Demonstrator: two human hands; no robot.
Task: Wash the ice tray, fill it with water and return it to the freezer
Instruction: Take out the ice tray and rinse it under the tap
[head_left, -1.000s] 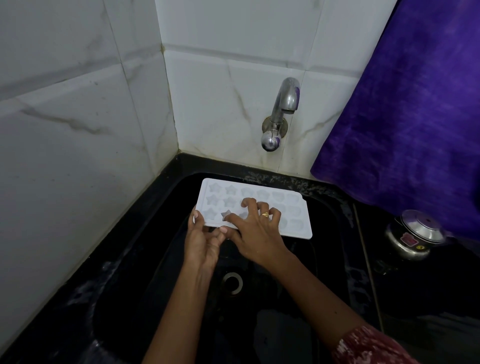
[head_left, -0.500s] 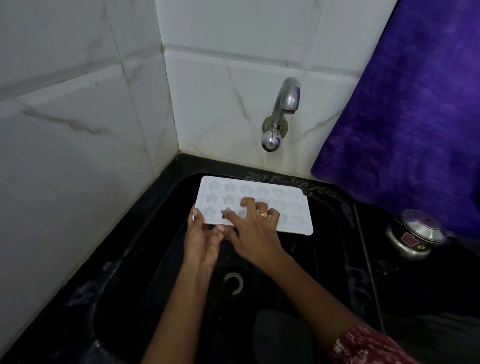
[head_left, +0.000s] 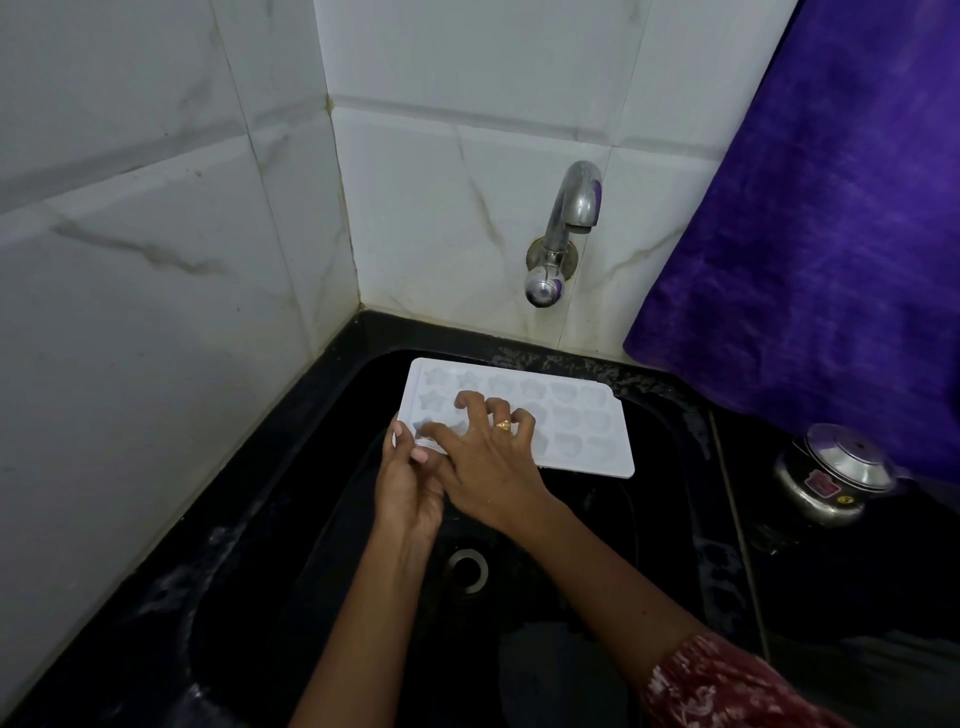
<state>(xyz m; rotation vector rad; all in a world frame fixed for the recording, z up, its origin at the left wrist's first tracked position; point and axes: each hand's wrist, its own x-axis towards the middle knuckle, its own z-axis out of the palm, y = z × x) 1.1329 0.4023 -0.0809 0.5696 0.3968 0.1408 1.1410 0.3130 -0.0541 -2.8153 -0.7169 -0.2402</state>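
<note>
Her left hand (head_left: 410, 483) pinches the near left corner of the white ice tray (head_left: 582, 431), thumb on top. The right hand (head_left: 485, 457) lies across it, fingers curled into the star moulds, scrubbing by the look. The tray runs left-right over the black sink (head_left: 291, 519), below the dry tap (head_left: 569, 218).

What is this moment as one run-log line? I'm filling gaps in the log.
phase: washing | white plastic ice tray: over black sink | left hand: grips tray edge | right hand: fingers on moulds | steel tap: no water visible
</note>
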